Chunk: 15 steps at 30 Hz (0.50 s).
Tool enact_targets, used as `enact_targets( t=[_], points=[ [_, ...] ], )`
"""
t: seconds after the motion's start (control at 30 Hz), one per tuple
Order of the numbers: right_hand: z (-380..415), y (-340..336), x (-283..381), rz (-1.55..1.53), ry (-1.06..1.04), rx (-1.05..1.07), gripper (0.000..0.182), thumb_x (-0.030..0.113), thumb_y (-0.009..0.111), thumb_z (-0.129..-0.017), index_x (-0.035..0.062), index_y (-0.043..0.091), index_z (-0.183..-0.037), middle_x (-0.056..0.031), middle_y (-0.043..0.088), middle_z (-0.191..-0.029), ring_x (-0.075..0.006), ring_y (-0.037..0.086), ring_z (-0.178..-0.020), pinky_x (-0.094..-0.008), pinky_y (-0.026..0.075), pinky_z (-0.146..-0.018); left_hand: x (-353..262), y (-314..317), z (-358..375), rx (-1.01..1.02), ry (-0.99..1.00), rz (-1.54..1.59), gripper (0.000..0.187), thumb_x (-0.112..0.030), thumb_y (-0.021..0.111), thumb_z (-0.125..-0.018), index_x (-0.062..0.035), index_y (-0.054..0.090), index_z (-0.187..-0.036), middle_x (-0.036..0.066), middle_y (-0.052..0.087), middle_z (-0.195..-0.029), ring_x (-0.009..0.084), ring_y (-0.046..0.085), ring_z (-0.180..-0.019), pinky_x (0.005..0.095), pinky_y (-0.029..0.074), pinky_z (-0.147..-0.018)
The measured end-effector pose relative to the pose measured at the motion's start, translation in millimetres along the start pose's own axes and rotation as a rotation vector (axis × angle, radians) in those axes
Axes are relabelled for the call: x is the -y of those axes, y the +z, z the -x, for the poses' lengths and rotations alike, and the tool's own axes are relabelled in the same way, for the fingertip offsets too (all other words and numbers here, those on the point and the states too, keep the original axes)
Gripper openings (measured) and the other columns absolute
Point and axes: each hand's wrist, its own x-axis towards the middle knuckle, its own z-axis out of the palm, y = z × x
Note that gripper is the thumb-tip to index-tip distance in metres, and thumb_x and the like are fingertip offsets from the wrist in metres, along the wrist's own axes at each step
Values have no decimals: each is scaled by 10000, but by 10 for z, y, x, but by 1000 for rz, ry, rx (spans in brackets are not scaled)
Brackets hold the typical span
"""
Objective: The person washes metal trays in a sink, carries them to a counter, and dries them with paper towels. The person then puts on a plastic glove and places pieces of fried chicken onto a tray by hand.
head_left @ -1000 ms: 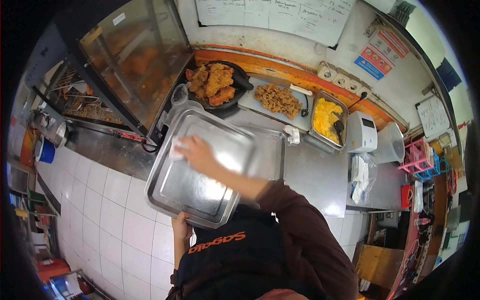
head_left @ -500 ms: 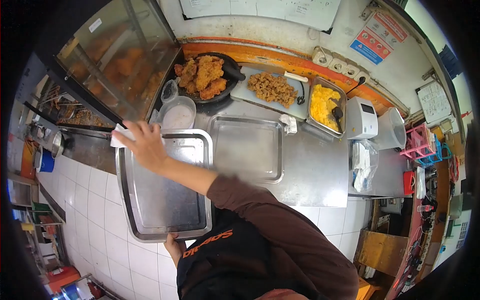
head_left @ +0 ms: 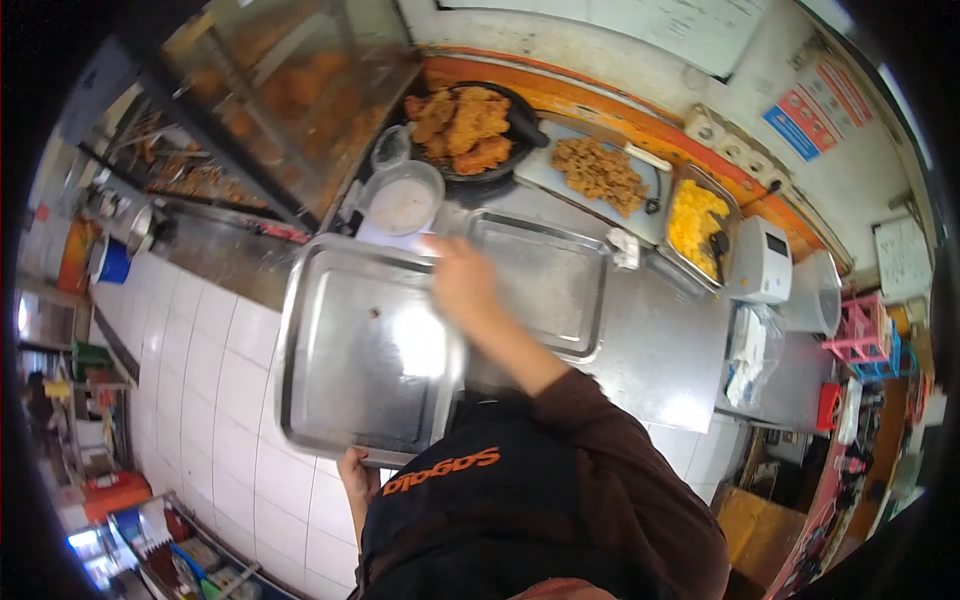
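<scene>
A rectangular metal tray point(head_left: 350, 340) is held tilted in front of me, partly past the counter's left end. My left hand point(head_left: 357, 472) grips its near rim from below, thumb on the edge and the other fingers mostly hidden. At the tray's far right corner is my right hand point(head_left: 463, 285), blurred, with its fingers curled over a white tissue point(head_left: 400, 240) that shows only in part. A second metal tray point(head_left: 540, 285) lies flat on the counter, just right of that hand. Behind the held tray stands a clear plastic tub point(head_left: 402, 198) with pale contents.
Fried chicken point(head_left: 465, 125) fills a black stone mortar at the back. Chopped brown pieces point(head_left: 600, 175) lie on a white cutting board. Yellow food point(head_left: 697, 220) sits in a metal pan beside a white device point(head_left: 762, 260). A glass display case point(head_left: 290, 90) stands at the left.
My right hand with the tissue has moved from the held tray's far left corner across to its far right corner. My left hand keeps its grip. The whole view has shifted.
</scene>
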Motion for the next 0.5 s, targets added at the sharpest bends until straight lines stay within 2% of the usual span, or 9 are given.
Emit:
enact_targets(
  t=[0.03,0.1,0.23,0.3,0.33,0.37,0.4,0.43,0.5],
  points=[
    [72,-137,-73,10,24,21,364,75,474,-769,169,533,-1115,-129,536,-1011,-303,580,-810,-395,476,-700,1,-17,-31,60,8,0,195,-27,497,-617,29,533,-801,91,524,-795,213,511,-778,346,410,-748],
    [204,-169,-263,-259,15,-156,435,31,483,-753,148,500,-1171,-140,518,-1110,-305,564,-920,-375,464,-767,-101,311,42,69,130,17,334,-9,485,-616,36,501,-947,96,523,-892,213,511,-826,345,416,-747],
    [517,-242,-164,-295,14,-233,496,-6,485,-737,99,452,-1220,-147,448,-1241,-295,484,-1093,-378,397,-909,-117,358,-141,148,76,27,435,9,476,-613,31,452,-1047,99,513,-961,224,511,-871,340,422,-761],
    [716,-281,-55,-68,-209,46,524,-3,492,-723,62,421,-1239,-140,370,-1321,-276,369,-1215,-408,284,-1011,-128,436,-179,177,42,27,422,15,475,-609,23,463,-1030,97,520,-940,240,517,-872,336,425,-781],
    [822,-303,48,-152,-284,174,540,-2,499,-710,70,422,-1240,-129,357,-1335,-265,354,-1227,-435,245,-1026,-117,407,-248,160,64,-60,509,-39,474,-596,63,428,-1092,164,525,-972,310,531,-899,407,443,-805],
    [893,-313,148,-234,-357,303,556,-2,505,-697,78,424,-1242,-117,343,-1348,-255,339,-1239,-463,206,-1041,-95,370,-283,154,74,-56,509,-39,474,-596,63,428,-1092,164,525,-972,310,531,-899,407,443,-805],
    [900,-307,193,-211,-495,371,525,9,530,-671,83,470,-1187,-107,392,-1312,-262,350,-1236,-497,228,-1019,-125,458,-277,190,82,-51,511,-35,470,-592,61,429,-1092,165,526,-972,308,533,-898,404,445,-805],
    [850,-307,194,-213,-502,369,525,9,530,-671,83,470,-1187,-107,392,-1312,-262,350,-1236,-497,228,-1019,-158,534,-267,229,89,-49,513,-32,467,-588,58,430,-1092,166,526,-972,306,535,-898,401,448,-806],
    [607,-326,129,-157,-659,173,438,28,550,-668,84,519,-1101,-104,444,-1248,-274,379,-1207,-516,306,-938,-217,620,-229,243,111,-43,525,-28,465,-580,60,427,-1096,166,527,-980,298,537,-898,391,455,-793]
  ],
)
